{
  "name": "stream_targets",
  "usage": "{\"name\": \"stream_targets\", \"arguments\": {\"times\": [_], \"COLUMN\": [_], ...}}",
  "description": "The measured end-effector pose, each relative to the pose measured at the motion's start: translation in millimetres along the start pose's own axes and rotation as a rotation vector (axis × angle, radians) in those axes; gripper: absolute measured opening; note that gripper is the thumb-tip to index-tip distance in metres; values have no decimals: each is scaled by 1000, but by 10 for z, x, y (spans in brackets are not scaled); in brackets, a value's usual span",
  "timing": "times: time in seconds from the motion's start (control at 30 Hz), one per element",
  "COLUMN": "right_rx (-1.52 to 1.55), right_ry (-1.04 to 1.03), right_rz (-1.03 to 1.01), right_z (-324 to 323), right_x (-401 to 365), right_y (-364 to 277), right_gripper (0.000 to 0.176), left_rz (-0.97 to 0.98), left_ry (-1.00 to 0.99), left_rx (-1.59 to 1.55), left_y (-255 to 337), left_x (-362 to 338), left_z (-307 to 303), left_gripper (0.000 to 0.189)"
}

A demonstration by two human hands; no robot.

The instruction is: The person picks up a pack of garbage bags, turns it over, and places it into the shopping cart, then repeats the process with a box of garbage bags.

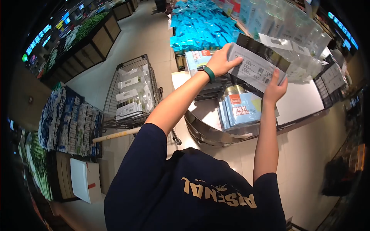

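Between my hands is a flat pack (254,68) with a white printed label, a barcode and dark contents along its far side; its exact kind I cannot make out. My left hand (222,62), with a green-banded watch on the wrist, is closed on its left end, thumb on the label. The fingers of my right hand (274,89) grip its right end. The pack is tilted, label facing me, above the display table. Below it, light blue packs (244,107) with orange labels stand in a row, partly covered by the pack and my right forearm.
A wire shopping cart (119,86) with similar white-labelled packs (133,92) stands on the left. Bright blue bags (202,23) are heaped at the back. Clear packs (281,19) line the right rear. A curved metal edge (204,133) borders the table's near side.
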State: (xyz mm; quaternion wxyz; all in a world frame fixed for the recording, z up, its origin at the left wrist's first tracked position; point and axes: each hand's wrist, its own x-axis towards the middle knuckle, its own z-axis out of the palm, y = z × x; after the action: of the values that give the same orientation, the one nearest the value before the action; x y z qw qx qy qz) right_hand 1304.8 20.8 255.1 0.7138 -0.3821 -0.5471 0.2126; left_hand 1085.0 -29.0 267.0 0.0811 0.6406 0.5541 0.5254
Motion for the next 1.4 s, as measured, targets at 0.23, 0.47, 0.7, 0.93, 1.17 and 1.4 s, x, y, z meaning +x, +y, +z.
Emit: {"name": "stream_targets", "arguments": {"times": [0.23, 0.47, 0.7, 0.93, 1.17, 1.4], "right_rx": [191, 84, 270, 19, 49, -397], "right_ry": [-413, -813, -1335, -1586, -1425, -1401], "right_rz": [-5, 71, 626, 974, 902, 234], "right_z": [-39, 470, 1686, 2502, 2804, 2470], "right_x": [-114, -1222, -2782, -3690, -4443, -4690], "right_y": [-752, -1466, -1061, -1083, -542, -578], "right_gripper": [29, 32, 37, 52, 29, 27], "left_rz": [-338, -559, -837, -963, -970, -1046], "left_ry": [-135, 191, 671, 657, 666, 370], "left_rx": [-980, -1085, -726, -587, -296, -79], "left_y": [362, 166, -481, -1141, -2901, -4586], "left_x": [-896, -2225, -3125, -3691, -3833, -4196], "left_z": [-499, -1346, -2802, -3844, -4423, -3400], "left_gripper": [64, 47, 41, 51, 59, 71]}}
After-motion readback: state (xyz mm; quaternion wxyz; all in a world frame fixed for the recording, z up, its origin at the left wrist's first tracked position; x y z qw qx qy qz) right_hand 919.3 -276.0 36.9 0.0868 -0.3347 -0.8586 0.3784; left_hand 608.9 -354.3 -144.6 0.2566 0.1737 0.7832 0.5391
